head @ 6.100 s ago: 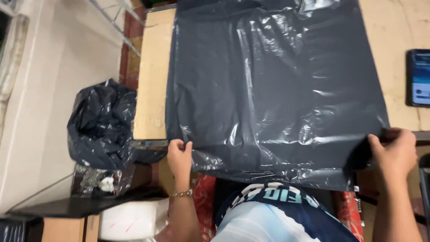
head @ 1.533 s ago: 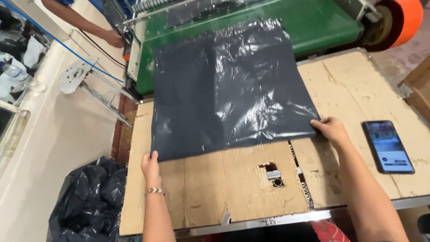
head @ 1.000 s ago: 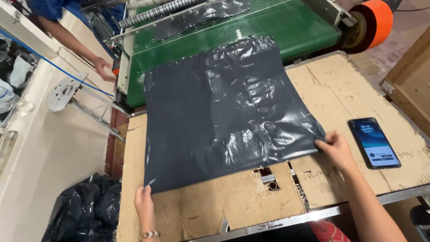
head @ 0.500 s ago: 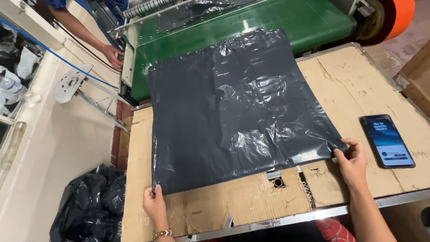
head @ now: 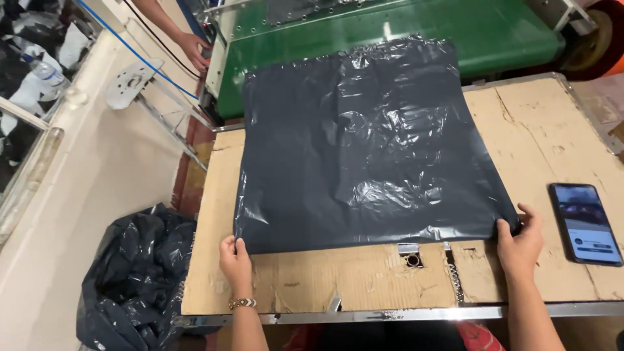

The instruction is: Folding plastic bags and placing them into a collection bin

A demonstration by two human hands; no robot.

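Both hands, left hand point(head: 235, 260) and right hand point(head: 520, 237), pinch the dark plastic sheet's point(head: 364, 143) near corners, apparently mid-way through squaring it flat beyond them on the cardboard-topped table point(head: 539, 123).

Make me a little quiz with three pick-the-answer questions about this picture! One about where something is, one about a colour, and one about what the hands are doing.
1. Where does the phone lie?
A. On the cardboard table top, past the right hand
B. On top of the plastic sheet
C. On the floor

2. What colour is the machine bed behind the table?
A. Yellow
B. Green
C. White

3. How do the hands hold the dark plastic sheet?
A. Both are lifted clear of it
B. Only the left hand touches it
C. Each hand grips one near corner

Answers:
1 A: the phone rests on bare cardboard at the right edge.
2 B: the bed is plainly green.
3 C: the left hand pinches the near left corner, the right hand the near right corner.
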